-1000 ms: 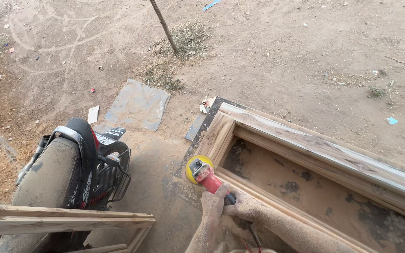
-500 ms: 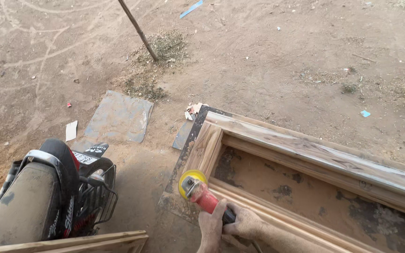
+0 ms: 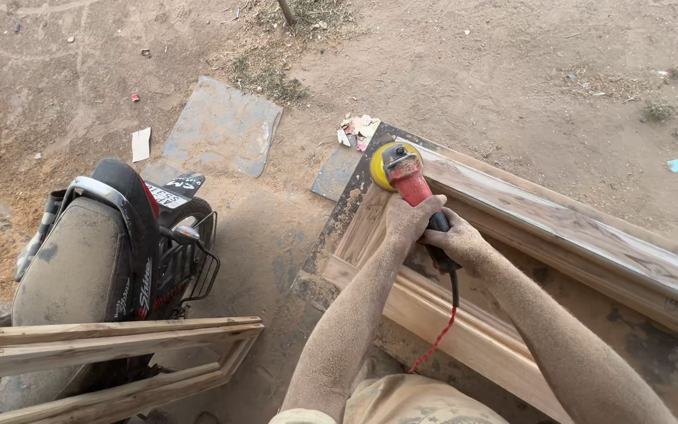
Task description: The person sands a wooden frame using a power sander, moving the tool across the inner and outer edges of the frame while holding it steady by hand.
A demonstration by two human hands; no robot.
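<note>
Over on the left there's a dusty motorbike (image 3: 96, 259) parked by a spare wooden frame (image 3: 111, 353), both out of our way. We're mid-sanding: left hand (image 3: 410, 220) clenched round the red angle grinder (image 3: 410, 179), right hand (image 3: 457, 245) gripping its tail end where the cord leaves. The yellow sanding disc (image 3: 380, 162) sits on the far corner of the wooden door frame (image 3: 559, 228) lying on the dirt. Next move probably wants a steady, flat pass along the top rail.
</note>
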